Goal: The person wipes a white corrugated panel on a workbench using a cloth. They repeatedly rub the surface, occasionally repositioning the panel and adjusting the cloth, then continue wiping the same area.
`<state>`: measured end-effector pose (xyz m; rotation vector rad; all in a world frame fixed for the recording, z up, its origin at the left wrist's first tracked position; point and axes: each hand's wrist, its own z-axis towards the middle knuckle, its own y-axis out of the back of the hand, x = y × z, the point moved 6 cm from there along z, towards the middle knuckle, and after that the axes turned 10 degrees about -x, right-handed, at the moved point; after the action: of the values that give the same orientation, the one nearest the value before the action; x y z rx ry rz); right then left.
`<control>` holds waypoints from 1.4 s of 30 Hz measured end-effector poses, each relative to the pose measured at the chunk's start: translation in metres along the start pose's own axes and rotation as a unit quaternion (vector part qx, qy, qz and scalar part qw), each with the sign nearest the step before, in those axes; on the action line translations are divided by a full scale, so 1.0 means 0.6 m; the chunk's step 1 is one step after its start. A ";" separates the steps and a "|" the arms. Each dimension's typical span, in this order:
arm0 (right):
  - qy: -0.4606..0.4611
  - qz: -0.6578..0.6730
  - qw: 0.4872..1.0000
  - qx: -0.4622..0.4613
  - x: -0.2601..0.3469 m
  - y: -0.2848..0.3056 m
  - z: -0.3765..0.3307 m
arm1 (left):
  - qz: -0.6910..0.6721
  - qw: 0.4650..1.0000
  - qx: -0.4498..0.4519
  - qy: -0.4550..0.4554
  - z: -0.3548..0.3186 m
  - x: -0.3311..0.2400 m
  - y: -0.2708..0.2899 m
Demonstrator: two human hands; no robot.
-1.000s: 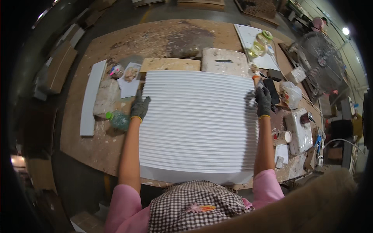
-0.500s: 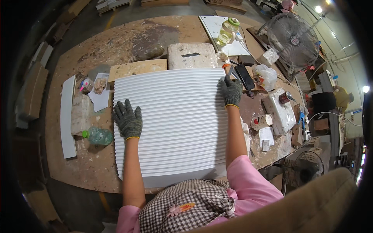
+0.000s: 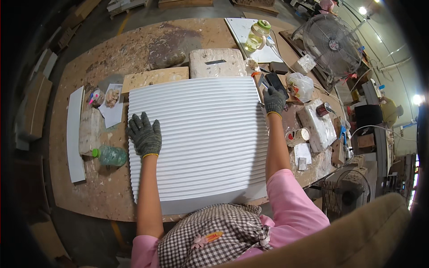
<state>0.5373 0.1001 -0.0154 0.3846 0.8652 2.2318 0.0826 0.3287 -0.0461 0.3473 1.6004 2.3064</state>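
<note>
While both gloved hands rest on it, the white ribbed panel (image 3: 196, 140) lies flat across the middle of the workbench (image 3: 111, 192), its near edge overhanging toward the person.

Head view, all places relative to the panel:
- Left hand (image 3: 144, 135): on the panel's left margin, fingers spread wide, palm flat on the ribs. It closes on nothing; contact is pressure only.
- Right hand (image 3: 274, 100): at the far right corner, fingers curled down over the edge. Whether they actually clamp the edge or only lie on it cannot be told.
- Just left of the panel: clear plastic bottle (image 3: 109, 155) lying on its side, a pale block (image 3: 89, 131), a white strip (image 3: 75, 134) further out.
- Beyond the far edge: wooden board (image 3: 154, 79) and a stone-like slab (image 3: 216, 63), both touching or nearly so.
- Right of it: roll of tape (image 3: 298, 136), bagged item (image 3: 300, 85), black phone (image 3: 277, 83); a fan (image 3: 331, 44) well apart.

Judgement on handling: keep the flat palm weighted evenly so the ribs do not flex, let the corner hand guide, and mind the bottle and board crowding the edges.
</note>
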 end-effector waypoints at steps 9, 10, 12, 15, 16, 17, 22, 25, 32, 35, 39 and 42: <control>0.101 0.294 0.947 0.085 0.398 -0.014 -0.043 | 0.020 1.000 0.000 -0.009 -0.001 0.007 -0.012; 0.114 0.372 0.917 0.085 0.371 -0.015 -0.039 | 0.006 1.000 -0.001 -0.005 -0.004 0.016 -0.015; -0.022 0.326 0.938 0.115 0.213 -0.085 -0.024 | -0.008 1.000 0.002 -0.009 0.003 0.000 -0.015; -0.116 0.224 0.967 0.032 0.079 -0.061 0.002 | 0.010 1.000 -0.012 0.008 -0.003 0.028 -0.011; -0.114 0.224 0.967 0.031 0.092 -0.060 0.006 | 0.022 0.999 -0.023 0.004 0.000 0.022 -0.004; -0.094 0.140 0.986 0.002 0.111 -0.060 0.007 | 0.030 0.999 -0.032 -0.002 0.002 0.009 -0.004; 0.105 0.214 0.970 0.050 0.355 -0.063 -0.016 | -0.003 0.999 -0.039 -0.012 0.002 -0.005 -0.020; 0.067 0.314 0.945 0.067 0.255 -0.101 0.010 | -0.028 0.998 -0.050 -0.020 0.004 0.005 -0.014; -0.025 0.113 0.990 0.084 0.205 -0.119 0.031 | 0.013 0.998 -0.057 -0.010 -0.004 0.025 -0.014; 0.048 0.230 0.972 0.027 0.403 -0.117 0.007 | 0.005 0.998 -0.063 -0.031 0.004 -0.013 -0.015; 0.102 0.308 0.939 0.112 0.622 -0.065 0.016 | -0.006 0.998 -0.055 -0.035 0.003 -0.017 -0.030; 0.198 0.434 0.869 0.131 0.649 -0.024 0.008 | -0.046 0.997 -0.061 -0.033 -0.003 0.021 -0.029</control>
<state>0.2707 0.3843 -0.0137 0.5231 1.4266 3.0999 0.0722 0.3377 -0.0630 0.3097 1.4082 2.2850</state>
